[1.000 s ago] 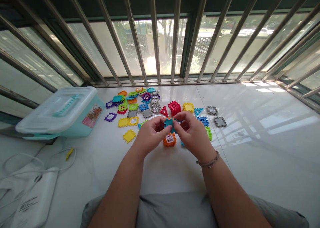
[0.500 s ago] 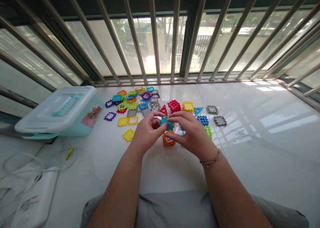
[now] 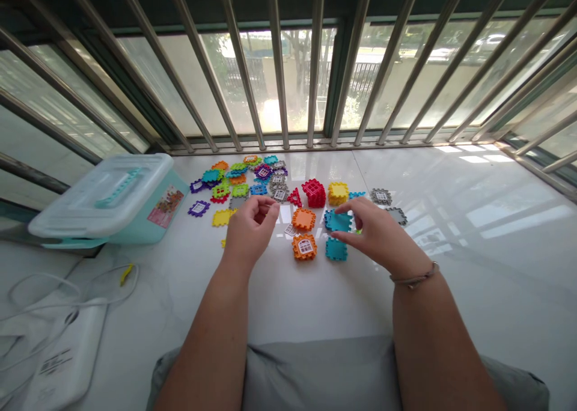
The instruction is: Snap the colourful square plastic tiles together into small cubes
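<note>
right hand (image 3: 378,237) is on a teal tile (image 3: 339,220), thumb and fingertips pinching its right edge. it lies flat in the middle of the white surface (image 3: 451,267), just right of the orange tile (image 3: 303,219). whether it is lifted or resting there, i can't tell from here. left hand (image 3: 250,228) hovers to the left of that, fingers loosely curled, nothing in it.

just near of the pinched tile sits a second teal piece (image 3: 336,249), and left of that the orange cube (image 3: 305,247) with its white window face towards us. farther off stand a red cube (image 3: 314,193) and a yellow cube (image 3: 338,193), with a spread of loose tiles (image 3: 243,179) to the far left. the lidded box (image 3: 112,197) is well apart on the left.

by the look of it, this is the step of gathering teal pieces for one more cube, with one tile taken in hand and the mate waiting beside it. joining them would call for turning the tile on edge, lining its teeth with the gaps of the other piece, and the empty left hand steadying that piece while they press together.
</note>
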### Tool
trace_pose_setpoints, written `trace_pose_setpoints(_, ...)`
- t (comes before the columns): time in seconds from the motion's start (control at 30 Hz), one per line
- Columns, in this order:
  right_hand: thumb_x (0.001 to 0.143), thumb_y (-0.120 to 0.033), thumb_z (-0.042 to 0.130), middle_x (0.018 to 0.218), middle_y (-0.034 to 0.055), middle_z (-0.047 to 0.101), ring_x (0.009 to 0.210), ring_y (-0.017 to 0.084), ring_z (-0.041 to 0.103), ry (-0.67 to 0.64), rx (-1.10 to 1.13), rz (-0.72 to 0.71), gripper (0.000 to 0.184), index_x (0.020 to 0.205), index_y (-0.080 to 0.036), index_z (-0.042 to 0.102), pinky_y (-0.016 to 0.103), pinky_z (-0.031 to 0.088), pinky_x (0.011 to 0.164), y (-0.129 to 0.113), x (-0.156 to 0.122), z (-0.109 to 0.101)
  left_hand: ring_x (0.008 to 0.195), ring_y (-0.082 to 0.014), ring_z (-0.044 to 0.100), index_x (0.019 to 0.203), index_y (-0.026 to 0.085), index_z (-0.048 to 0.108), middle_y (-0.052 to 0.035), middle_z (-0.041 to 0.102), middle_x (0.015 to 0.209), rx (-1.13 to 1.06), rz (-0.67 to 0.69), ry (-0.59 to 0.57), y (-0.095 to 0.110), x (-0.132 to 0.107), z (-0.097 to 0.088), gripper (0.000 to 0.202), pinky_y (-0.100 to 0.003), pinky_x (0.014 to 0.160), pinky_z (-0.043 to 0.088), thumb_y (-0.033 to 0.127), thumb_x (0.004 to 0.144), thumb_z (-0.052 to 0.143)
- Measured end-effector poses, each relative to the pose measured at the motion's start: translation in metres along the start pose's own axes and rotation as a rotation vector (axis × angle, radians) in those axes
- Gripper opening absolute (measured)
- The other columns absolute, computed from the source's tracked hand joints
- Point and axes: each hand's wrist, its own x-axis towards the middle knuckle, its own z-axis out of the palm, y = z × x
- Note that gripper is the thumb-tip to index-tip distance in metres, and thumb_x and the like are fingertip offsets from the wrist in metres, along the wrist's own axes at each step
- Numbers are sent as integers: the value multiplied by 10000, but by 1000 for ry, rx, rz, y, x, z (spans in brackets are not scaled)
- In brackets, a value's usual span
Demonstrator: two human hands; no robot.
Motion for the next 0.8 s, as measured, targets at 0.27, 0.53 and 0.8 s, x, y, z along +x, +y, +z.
trace_pose_setpoints(0.27, 794, -244, 943, 1290, 109, 758, 1113, 343, 787, -338, -74, 76, 465, 1223, -246, 764, 460, 623, 947, -7, -7, 15, 671, -184, 645, 931, 232, 767, -12, 752, 761, 214, 9, 72, -3, 5, -8, 207, -289, 659, 458, 435, 938, 731)
trace_pose_setpoints(0.53, 788, -213, 931, 1317, 132, 747, 1099, 347, 797, -342, -154, 114, 466, 1217, -231, 751, 437, 623, 914, -9, -8, 16, 694, -180, 642, 925, 229, 774, -10, 753, 795, 266, 46, 98, -3, 6, -10, 206, -287, 675, 467, 426, 948, 719)
trace_pose_setpoints(0.8, 872, -285, 909, 1453, 145, 659, 1158, 316, 767, -485, -196, 255, 495, 1321, -220, 711, 398, 584, 965, -17, -3, 14, 833, -216, 696, 974, 230, 783, -49, 801, 970, 517, -38, 84, -6, 10, -13, 162, -320, 803, 521, 355, 950, 681)
